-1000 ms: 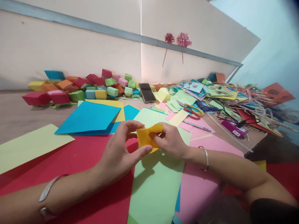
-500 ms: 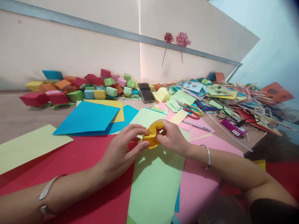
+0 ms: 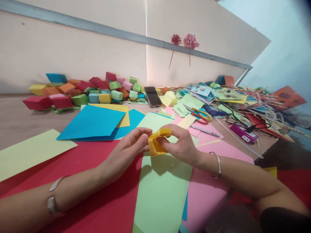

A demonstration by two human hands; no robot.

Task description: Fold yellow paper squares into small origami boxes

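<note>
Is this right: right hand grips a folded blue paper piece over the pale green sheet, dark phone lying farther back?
Not quite, the colour is off: the head view shows the folded paper piece is yellow, not blue. The right hand does grip it over the pale green sheet, and the dark phone lies farther back.

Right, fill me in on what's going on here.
A person holds a bent piece of yellow paper in the right hand; the left hand is at its opposite edge. Beneath it, a light green sheet lies beside a red sheet. Small colourful paper blocks are piled behind, left of a phone.
</note>
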